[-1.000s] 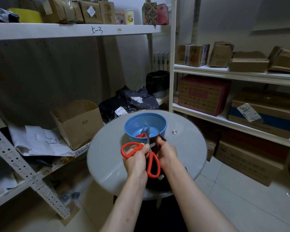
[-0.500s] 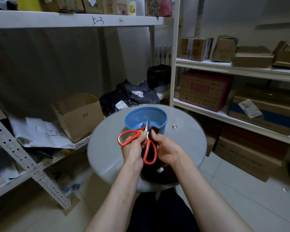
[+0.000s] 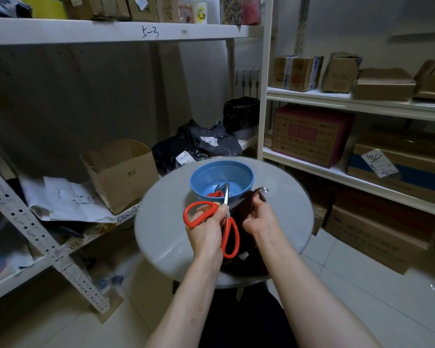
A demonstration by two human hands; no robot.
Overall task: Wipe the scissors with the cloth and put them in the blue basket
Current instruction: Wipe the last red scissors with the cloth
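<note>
Red-handled scissors (image 3: 227, 234) gripped just below the blades by curled fingers (image 3: 217, 215) of the left hand (image 3: 206, 233); blade tip up, just in front of the blue basket (image 3: 248, 180). Right hand (image 3: 260, 221) alongside, fingers pinched on a dark cloth (image 3: 245, 204) that trails down onto the round glass table (image 3: 161, 222). Another red-handled pair (image 3: 215, 194) lies inside the basket.

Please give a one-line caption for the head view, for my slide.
Left hand holds red-handled scissors, right hand grips a dark cloth, near a blue basket.
</note>
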